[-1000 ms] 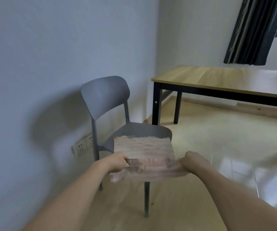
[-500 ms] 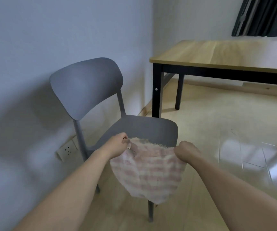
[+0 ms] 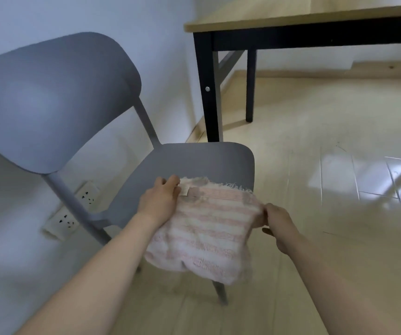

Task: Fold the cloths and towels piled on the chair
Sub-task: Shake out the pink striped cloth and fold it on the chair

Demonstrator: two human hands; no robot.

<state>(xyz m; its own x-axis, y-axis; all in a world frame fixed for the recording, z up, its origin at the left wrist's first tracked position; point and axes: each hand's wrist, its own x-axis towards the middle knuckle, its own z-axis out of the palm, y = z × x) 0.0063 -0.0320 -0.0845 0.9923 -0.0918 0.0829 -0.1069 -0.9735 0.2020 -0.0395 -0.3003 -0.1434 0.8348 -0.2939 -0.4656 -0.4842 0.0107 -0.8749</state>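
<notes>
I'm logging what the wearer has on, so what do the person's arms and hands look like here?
Both forearms are bare, with no sleeve in view. The left hand and right hand wear no gloves, and no rings, watch or wristband show. The fingers are uncovered.

We find the towel [image 3: 209,228] on the near edge of the chair [image 3: 182,165] seat, its near part hanging over. The left hand [image 3: 158,201] is at its left side, the right hand [image 3: 276,226] at its right. The table [image 3: 291,18] stands far right; wall sockets [image 3: 73,211] lie left, below the chair back.
</notes>
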